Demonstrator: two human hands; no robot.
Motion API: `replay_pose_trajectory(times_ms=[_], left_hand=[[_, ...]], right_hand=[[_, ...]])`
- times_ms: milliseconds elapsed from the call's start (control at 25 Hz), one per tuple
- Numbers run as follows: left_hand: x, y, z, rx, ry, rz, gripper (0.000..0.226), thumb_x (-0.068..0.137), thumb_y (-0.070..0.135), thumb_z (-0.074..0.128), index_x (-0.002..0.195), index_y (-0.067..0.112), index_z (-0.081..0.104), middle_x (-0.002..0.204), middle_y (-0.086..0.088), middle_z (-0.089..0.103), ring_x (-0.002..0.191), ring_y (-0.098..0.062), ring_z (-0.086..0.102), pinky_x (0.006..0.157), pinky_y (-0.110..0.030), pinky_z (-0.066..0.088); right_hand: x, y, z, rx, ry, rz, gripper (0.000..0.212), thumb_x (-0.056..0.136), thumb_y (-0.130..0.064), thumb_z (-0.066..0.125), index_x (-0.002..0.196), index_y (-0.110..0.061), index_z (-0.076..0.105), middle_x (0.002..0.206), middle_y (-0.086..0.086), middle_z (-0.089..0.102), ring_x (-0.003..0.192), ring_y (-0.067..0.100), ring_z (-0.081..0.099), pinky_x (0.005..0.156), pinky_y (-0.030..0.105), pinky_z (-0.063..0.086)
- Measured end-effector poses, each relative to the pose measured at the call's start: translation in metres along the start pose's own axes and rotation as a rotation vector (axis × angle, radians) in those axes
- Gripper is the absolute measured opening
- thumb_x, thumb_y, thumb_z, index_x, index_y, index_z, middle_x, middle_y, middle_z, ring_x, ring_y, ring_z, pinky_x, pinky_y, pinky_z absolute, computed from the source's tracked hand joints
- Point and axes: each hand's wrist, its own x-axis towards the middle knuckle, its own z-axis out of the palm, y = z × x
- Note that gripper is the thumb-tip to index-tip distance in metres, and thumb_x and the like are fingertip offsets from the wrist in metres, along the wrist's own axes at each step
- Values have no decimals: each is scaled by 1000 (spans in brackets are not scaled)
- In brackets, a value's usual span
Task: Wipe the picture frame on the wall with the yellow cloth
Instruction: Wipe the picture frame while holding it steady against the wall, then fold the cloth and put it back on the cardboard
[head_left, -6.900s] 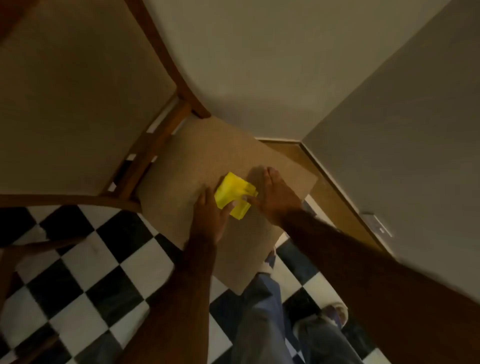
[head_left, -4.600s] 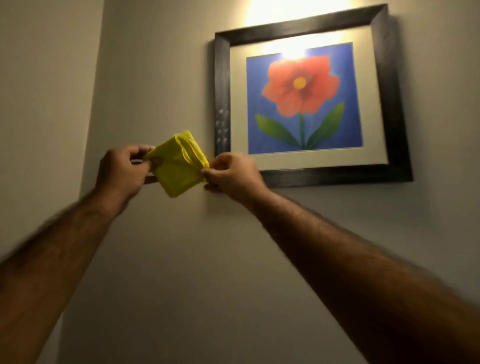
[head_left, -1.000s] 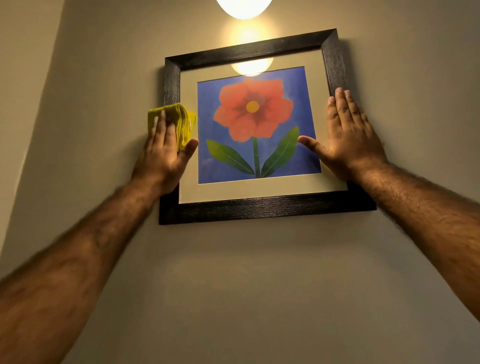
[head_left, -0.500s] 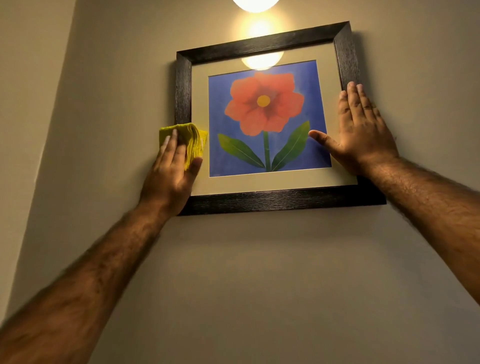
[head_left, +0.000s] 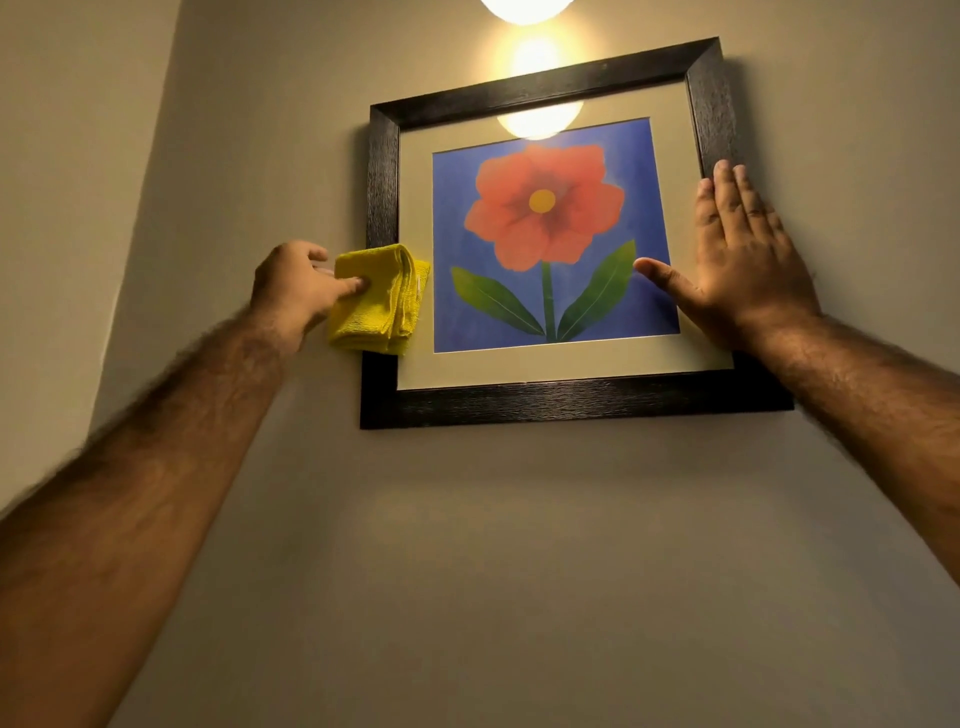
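Pinching the folded yellow cloth (head_left: 379, 301) against the wall-hung picture frame (head_left: 382, 171), the left hand (head_left: 296, 291) wipes its left rail; the flat, open right hand (head_left: 743, 270) steadies, bottom rail likely next.

Left hand (head_left: 296, 291) pinched closed, right hand (head_left: 737, 270) flat, fingers spread.

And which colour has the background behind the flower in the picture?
Blue background, behind a red-orange flower; the head view shows it.
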Motion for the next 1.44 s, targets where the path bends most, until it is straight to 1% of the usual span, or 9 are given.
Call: replay_pose_trajectory(times_ms=[320, 520, 600, 760, 880, 960, 1080, 1200, 1440], left_hand=[[-6, 5, -2, -118, -63, -78, 30, 76, 20, 84, 101, 16, 68, 114, -13, 73, 100, -27, 71, 81, -48, 62], [-16, 6, -15, -261, -121, -130, 32, 81, 16, 80, 109, 17, 64, 120, -9, 68, 106, -27, 69, 72, -42, 61], [-27, 2, -28, -369, -151, -160, 24, 83, 15, 78, 98, 23, 62, 112, -3, 70, 102, -24, 71, 59, -32, 59], [-48, -20, -77, -430, -162, -178, 22, 85, 16, 75, 103, 24, 64, 109, 3, 72, 96, -16, 73, 53, -26, 59], [-61, -48, -124, -375, -128, -182, 32, 85, 17, 76, 114, 21, 65, 112, 2, 74, 95, -15, 73, 57, -28, 60], [-70, -71, -155, -350, -109, -208, 30, 84, 17, 76, 112, 20, 66, 110, 1, 74, 92, -16, 74, 61, -30, 60], [-86, -105, -198, -336, -83, -272, 29, 85, 15, 75, 112, 17, 66, 107, 0, 74, 87, -16, 76, 65, -32, 61], [-103, -135, -234, -308, -50, -332, 38, 85, 14, 75, 121, 11, 64, 110, -3, 74, 91, -19, 76, 68, -34, 62], [-179, -231, -323, -197, 78, -539, 27, 82, 12, 78, 105, 15, 66, 104, -3, 73, 87, -18, 77, 69, -35, 63]], right_hand=[[-14, -26, -16, -14, -1, -84, 109, 90, -83, 21, 161, -1, 5, 170, 21, 1, 159, 33, 1, 129, 47, 7], [-1, -138, -42, 464, -57, -220, 96, 93, -68, 48, 156, 2, 30, 162, 23, 34, 152, 32, 33, 125, 38, 26], [-7, -193, -45, 756, -154, -153, 84, 89, -58, 65, 148, -2, 46, 145, 18, 58, 134, 28, 56, 113, 37, 43], [-25, -284, -36, 1062, -495, 175, 79, 76, -59, 78, 136, -12, 58, 131, 7, 68, 115, 20, 65, 95, 39, 57], [-37, -323, -23, 1128, -503, 266, 51, 77, -55, 80, 110, -16, 75, 105, 0, 77, 95, 12, 70, 83, 32, 61], [-47, -348, -18, 1218, -455, 271, 55, 74, -57, 81, 109, -15, 77, 101, -2, 77, 93, 12, 72, 81, 29, 61], [-67, -396, -14, 1520, -748, 245, 65, 70, -56, 85, 116, -12, 73, 105, 3, 78, 96, 15, 75, 83, 29, 62], [-94, -447, -6, 1689, -1071, 212, 50, 75, -35, 87, 112, -5, 72, 108, 13, 78, 96, 21, 77, 82, 31, 63], [-201, -575, 9, 1856, -1412, 274, 40, 76, -21, 87, 105, 1, 73, 89, 11, 77, 80, 20, 75, 74, 27, 62]])
